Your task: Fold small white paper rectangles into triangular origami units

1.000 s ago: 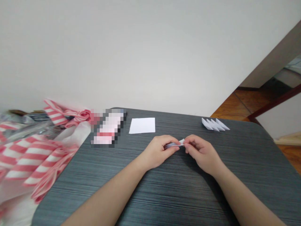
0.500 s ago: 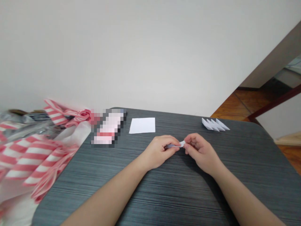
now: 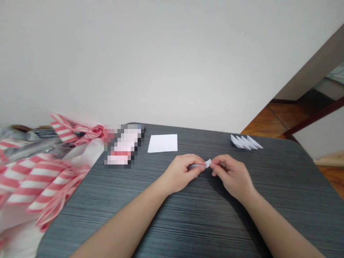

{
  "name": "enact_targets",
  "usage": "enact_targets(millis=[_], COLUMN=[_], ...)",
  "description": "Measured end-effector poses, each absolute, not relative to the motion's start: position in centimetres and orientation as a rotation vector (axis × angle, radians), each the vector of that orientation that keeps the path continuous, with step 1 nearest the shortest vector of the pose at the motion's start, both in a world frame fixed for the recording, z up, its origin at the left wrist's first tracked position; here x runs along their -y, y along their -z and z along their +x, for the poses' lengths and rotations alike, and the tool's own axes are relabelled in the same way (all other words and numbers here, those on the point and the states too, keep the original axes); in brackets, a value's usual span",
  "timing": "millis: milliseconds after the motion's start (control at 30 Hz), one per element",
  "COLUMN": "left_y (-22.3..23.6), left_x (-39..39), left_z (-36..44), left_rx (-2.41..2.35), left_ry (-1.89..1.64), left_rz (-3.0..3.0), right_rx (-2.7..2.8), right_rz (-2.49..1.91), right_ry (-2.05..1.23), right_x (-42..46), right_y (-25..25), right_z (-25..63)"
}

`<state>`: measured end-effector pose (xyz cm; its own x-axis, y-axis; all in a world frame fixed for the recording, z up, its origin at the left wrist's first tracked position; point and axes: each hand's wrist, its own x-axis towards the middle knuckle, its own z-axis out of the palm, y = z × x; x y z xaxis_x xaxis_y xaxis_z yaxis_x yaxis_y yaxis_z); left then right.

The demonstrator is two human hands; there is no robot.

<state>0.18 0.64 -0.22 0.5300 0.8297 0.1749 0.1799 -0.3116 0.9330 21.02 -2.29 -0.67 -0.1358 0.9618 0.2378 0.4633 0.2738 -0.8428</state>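
Note:
Between my hands, over the middle of the table, is a small folded piece of white paper point(image 3: 208, 163). My left hand point(image 3: 182, 173) pinches it between thumb and fingers, which hide most of it. On its other side my right hand point(image 3: 231, 175) is closed with thumb and forefinger at the paper's right end, where a small flap stands up. A stack of white paper point(image 3: 162, 143) lies flat beyond my left hand. Past my right hand rest several folded white paper pieces point(image 3: 245, 142), overlapping in a zigzag row.
A blurred-out flat object point(image 3: 125, 145), perhaps a phone, lies at the far left of the dark table point(image 3: 172, 222). Red-and-white striped cloth point(image 3: 40, 179) and plastic bags are heaped beside the left edge. A pale wall point(image 3: 172, 64) rises behind the table.
The fingers of my right hand have shifted slightly at the paper's end, and more of its small white flap shows. My left hand has stayed in place.

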Motion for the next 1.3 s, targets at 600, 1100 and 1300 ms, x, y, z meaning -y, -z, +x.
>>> enact_targets(millis=[600,1100,1300], left_y=[0.04,-0.13,-0.31], left_x=[-0.45,-0.66,-0.67], left_z=[0.25,0.09,0.11], left_rx=[-0.858,-0.884,-0.884], left_ry=[-0.770,-0.789,-0.767], left_rz=[1.647,1.809,1.820], right_rx=[1.934,1.985,1.996], right_rz=[-1.186,-1.147,-1.135], right_ry=[-0.556,-0.543,-0.549], right_x=[2.04,2.03,2.11], right_y=[-0.18,-0.03,0.06], right_z=[21.05,20.97,20.94])
